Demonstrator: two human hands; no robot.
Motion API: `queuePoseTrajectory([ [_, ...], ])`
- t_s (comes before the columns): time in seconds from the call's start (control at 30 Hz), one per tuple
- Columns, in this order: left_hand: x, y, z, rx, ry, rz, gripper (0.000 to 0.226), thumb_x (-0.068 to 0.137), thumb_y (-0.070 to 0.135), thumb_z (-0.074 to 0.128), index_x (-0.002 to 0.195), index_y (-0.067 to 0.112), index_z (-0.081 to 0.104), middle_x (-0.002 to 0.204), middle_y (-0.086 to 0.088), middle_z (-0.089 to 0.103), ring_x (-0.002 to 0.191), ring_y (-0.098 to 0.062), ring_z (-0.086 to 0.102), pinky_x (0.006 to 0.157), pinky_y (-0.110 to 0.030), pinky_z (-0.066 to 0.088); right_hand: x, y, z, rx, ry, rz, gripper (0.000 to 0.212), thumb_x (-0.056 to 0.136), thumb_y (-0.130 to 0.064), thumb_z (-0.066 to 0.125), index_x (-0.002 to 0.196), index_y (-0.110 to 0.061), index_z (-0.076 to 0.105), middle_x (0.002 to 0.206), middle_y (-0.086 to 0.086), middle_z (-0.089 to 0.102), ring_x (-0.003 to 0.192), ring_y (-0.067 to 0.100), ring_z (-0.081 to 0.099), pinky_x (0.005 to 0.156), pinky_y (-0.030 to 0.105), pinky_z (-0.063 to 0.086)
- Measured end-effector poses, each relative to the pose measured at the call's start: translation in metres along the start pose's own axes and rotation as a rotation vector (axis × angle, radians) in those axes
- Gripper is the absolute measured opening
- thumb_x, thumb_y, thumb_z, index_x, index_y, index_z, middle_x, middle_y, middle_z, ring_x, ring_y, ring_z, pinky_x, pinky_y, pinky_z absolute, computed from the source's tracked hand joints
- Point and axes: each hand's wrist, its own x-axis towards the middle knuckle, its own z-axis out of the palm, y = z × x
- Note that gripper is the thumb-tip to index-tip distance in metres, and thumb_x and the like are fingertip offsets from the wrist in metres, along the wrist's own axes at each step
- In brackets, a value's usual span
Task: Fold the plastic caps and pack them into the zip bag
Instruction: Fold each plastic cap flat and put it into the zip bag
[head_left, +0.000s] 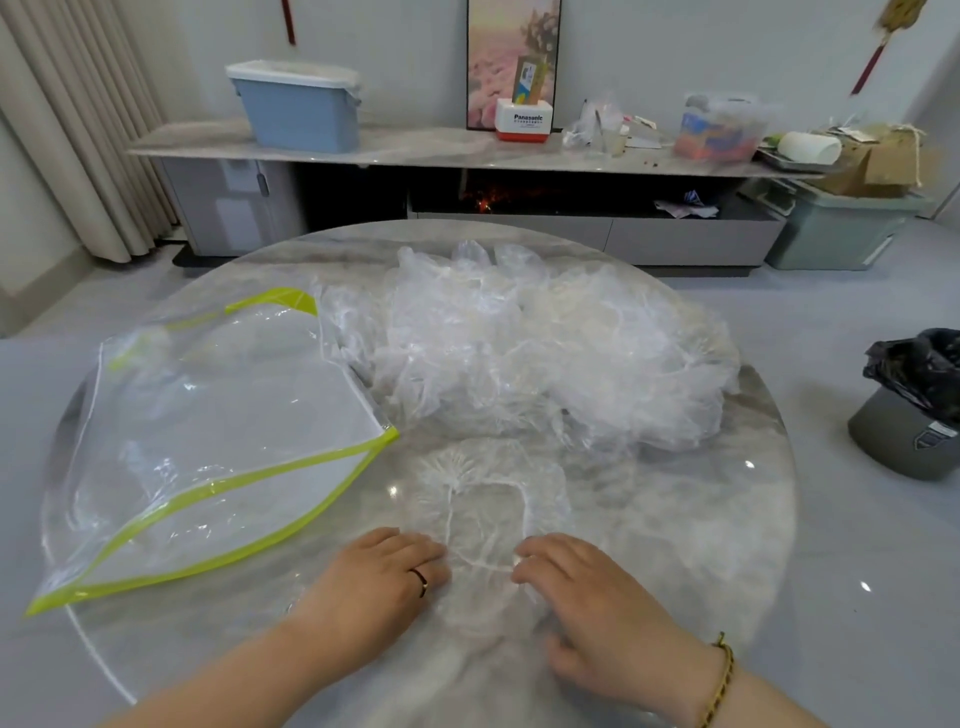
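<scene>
Both hands are down at the near rim of the round marble table (701, 519). A single flat cap (483, 499) is spread out just ahead of them, its white elastic edge looping away toward the middle of the table.

The left hand (379, 577) lies on the near-left part of that elastic with its fingers bent over it. I cannot tell whether it pinches or only presses. The right hand (587, 597) curls its fingertips onto the elastic on the near-right side and grips it there, with the thumb held apart and lower down. A short run of elastic stretches between the two hands.

Behind the flat cap, and touching its far edge, a big crumpled pile of caps (545, 353) fills the centre and far right of the table.

The zip bag (223, 415) lies flat on the left, its lime-green mouth gaping toward the near side. One green corner reaches the table's left rim, and another ends beside the pile.

There is bare marble to the right of the hands, and a narrower strip between the bag mouth and the left hand. A bin with a black liner (914, 415) stands on the floor to the right, well apart.
</scene>
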Motion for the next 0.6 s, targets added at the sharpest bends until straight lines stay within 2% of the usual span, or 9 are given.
queuePoseTrajectory([
  [0.17, -0.005, -0.009, 0.0, -0.015, 0.058, -0.022, 0.031, 0.069, 0.028, 0.041, 0.055, 0.027, 0.069, 0.07, 0.018, 0.069, 0.061, -0.002, 0.065, 0.068, -0.018, 0.036, 0.011, 0.013, 0.002, -0.02, -0.071, 0.131, 0.046, 0.053, -0.025, 0.026, 0.093, -0.03, 0.047, 0.087, -0.018, 0.063, 0.078, -0.002, 0.062, 0.081, 0.011, 0.044],
  [0.23, -0.008, -0.014, -0.001, -0.01, 0.055, -0.071, 0.029, 0.068, 0.028, 0.041, 0.05, 0.024, 0.063, 0.063, 0.019, 0.064, 0.055, -0.003, 0.063, 0.065, -0.021, 0.036, 0.014, 0.015, 0.007, -0.025, -0.084, 0.152, 0.044, 0.052, -0.023, 0.031, 0.085, -0.031, 0.059, 0.082, -0.018, 0.064, 0.073, -0.002, 0.062, 0.076, 0.01, 0.044],
  [0.33, -0.011, -0.018, -0.001, 0.026, 0.056, -0.114, 0.03, 0.069, 0.031, 0.038, 0.048, 0.024, 0.059, 0.057, 0.02, 0.06, 0.048, -0.003, 0.059, 0.063, -0.023, 0.035, 0.016, 0.017, 0.005, 0.027, -0.102, 0.195, 0.037, 0.045, -0.017, 0.045, 0.074, -0.029, 0.065, 0.08, -0.016, 0.064, 0.07, 0.002, 0.065, 0.061, 0.009, 0.049],
  [0.37, -0.012, -0.018, -0.002, 0.037, 0.068, -0.125, 0.03, 0.068, 0.031, 0.037, 0.049, 0.024, 0.059, 0.053, 0.018, 0.059, 0.046, -0.003, 0.057, 0.061, -0.022, 0.035, 0.017, 0.018, 0.003, 0.048, -0.118, 0.21, 0.039, 0.05, -0.014, 0.044, 0.08, -0.026, 0.067, 0.088, -0.013, 0.065, 0.077, 0.005, 0.066, 0.065, 0.008, 0.047],
  [0.4, -0.013, -0.017, -0.004, 0.031, 0.061, -0.145, 0.03, 0.068, 0.031, 0.037, 0.049, 0.024, 0.059, 0.049, 0.017, 0.057, 0.043, -0.004, 0.055, 0.058, -0.021, 0.035, 0.017, 0.02, 0.0, 0.071, -0.148, 0.222, 0.045, 0.059, -0.012, 0.039, 0.094, -0.021, 0.067, 0.104, -0.009, 0.063, 0.094, 0.008, 0.063, 0.077, 0.005, 0.042],
  [0.43, -0.014, -0.017, -0.006, 0.021, 0.057, -0.168, 0.029, 0.068, 0.031, 0.037, 0.05, 0.024, 0.057, 0.046, 0.015, 0.054, 0.04, -0.004, 0.053, 0.053, -0.02, 0.036, 0.016, 0.023, -0.004, 0.077, -0.154, 0.227, 0.05, 0.07, -0.011, 0.036, 0.113, -0.018, 0.06, 0.123, -0.008, 0.054, 0.114, 0.008, 0.053, 0.088, 0.0, 0.029],
  [0.47, -0.015, -0.017, -0.007, -0.006, 0.039, -0.197, 0.025, 0.069, 0.032, 0.037, 0.053, 0.025, 0.055, 0.043, 0.013, 0.052, 0.037, -0.005, 0.051, 0.044, -0.017, 0.033, 0.012, 0.026, -0.007, 0.145, -0.221, 0.232, 0.05, 0.08, -0.01, 0.036, 0.128, -0.018, 0.049, 0.136, -0.01, 0.042, 0.128, 0.005, 0.038, 0.09, -0.006, 0.014],
  [0.53, -0.016, -0.015, -0.014, -0.052, 0.026, -0.258, 0.015, 0.073, 0.034, 0.037, 0.063, 0.028, 0.047, 0.041, 0.01, 0.048, 0.035, -0.006, 0.049, 0.036, -0.016, 0.024, 0.009, 0.025, -0.018, 0.247, -0.36, 0.253, 0.057, 0.086, -0.009, 0.043, 0.139, -0.023, 0.031, 0.145, -0.015, 0.026, 0.135, 0.002, 0.021, 0.084, -0.012, 0.002],
  [0.6, -0.018, -0.013, -0.02, -0.196, 0.001, -0.396, 0.022, 0.076, 0.042, 0.032, 0.071, 0.025, 0.045, 0.049, 0.01, 0.047, 0.048, -0.008, 0.054, 0.044, -0.016, 0.026, 0.006, 0.022, -0.019, 0.213, -0.37, 0.246, 0.059, 0.086, -0.014, 0.046, 0.141, -0.025, 0.026, 0.146, -0.014, 0.024, 0.135, 0.004, 0.02, 0.093, -0.006, 0.006],
])
